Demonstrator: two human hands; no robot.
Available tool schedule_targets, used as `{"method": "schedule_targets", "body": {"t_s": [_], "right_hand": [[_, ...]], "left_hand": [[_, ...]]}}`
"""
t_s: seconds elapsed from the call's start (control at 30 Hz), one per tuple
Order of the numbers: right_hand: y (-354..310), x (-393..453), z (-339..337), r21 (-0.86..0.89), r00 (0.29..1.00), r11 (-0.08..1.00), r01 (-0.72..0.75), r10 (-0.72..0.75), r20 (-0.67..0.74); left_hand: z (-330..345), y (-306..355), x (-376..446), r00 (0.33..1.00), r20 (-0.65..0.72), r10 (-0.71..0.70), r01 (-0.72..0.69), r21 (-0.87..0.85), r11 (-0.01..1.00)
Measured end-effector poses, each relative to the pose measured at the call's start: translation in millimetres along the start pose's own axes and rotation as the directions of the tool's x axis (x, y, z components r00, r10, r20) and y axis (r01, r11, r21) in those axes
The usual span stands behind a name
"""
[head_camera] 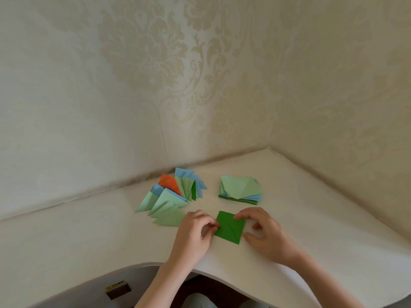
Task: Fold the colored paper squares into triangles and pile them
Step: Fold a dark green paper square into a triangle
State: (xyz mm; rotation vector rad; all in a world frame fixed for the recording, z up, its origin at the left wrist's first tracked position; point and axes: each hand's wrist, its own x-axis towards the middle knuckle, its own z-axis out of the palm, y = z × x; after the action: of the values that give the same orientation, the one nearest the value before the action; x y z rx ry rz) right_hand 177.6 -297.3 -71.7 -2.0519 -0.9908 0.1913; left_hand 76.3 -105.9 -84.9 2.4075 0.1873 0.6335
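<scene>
A dark green paper square (230, 227) lies flat on the white table (89, 241) between my hands, with a diagonal crease showing across it. My left hand (195, 232) pinches its left corner between thumb and fingers. My right hand (262, 230) has its index fingertip on the square's upper right edge and its thumb by the lower right corner. To the left behind them lies a loose pile of folded triangles (171, 196) in light green, blue, orange and dark green. A stack of unfolded squares (241, 191), light green on top, sits behind the right hand.
The table fits into a corner of two wallpapered walls (200, 85). Its curved front edge (222, 275) runs just below my wrists. A small brown box (117, 288) with a yellow label lies lower down, in front of the table.
</scene>
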Motion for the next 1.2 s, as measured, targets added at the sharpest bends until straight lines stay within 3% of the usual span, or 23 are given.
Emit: {"method": "schedule_targets", "body": {"t_s": [0.1, 0.2, 0.37, 0.57, 0.77, 1.0, 1.2], "right_hand": [[0.2, 3.5, -2.9, -0.033, 0.998, 0.999, 0.002, -0.004, -0.063], [-2.4, 11.2, -0.4, -0.109, 0.994, 0.989, 0.099, -0.102, -0.025], [0.4, 25.0, 6.0, -0.247, 0.967, 0.938, 0.242, -0.213, 0.138], [5.0, 22.7, 7.5, -0.285, 0.951, 0.908, 0.307, -0.289, 0.106], [0.2, 13.1, 17.5, -0.320, 0.966, 0.919, 0.233, -0.255, -0.030], [-3.1, 12.2, 33.8, -0.315, 0.977, 0.943, 0.105, -0.157, -0.143], [-8.5, 15.5, 36.7, -0.333, 0.976, 0.941, 0.057, -0.123, -0.179]], "left_hand": [[-6.7, -1.8, 7.5, 0.992, 0.104, 0.076, -0.079, 0.025, 0.997], [-11.5, -0.3, 17.4, 0.977, 0.167, 0.130, -0.142, 0.067, 0.988], [-14.6, 3.4, 19.2, 0.971, 0.184, 0.151, -0.184, 0.180, 0.966], [-20.2, 14.4, -5.1, 0.976, 0.167, 0.141, -0.188, 0.310, 0.932], [-17.6, 12.2, -17.8, 0.986, 0.028, 0.165, -0.164, 0.356, 0.920], [-7.7, 3.1, -17.5, 0.991, -0.129, -0.045, 0.069, 0.184, 0.981], [1.7, 13.2, -16.0, 0.979, -0.176, -0.099, 0.125, 0.146, 0.981]]}}
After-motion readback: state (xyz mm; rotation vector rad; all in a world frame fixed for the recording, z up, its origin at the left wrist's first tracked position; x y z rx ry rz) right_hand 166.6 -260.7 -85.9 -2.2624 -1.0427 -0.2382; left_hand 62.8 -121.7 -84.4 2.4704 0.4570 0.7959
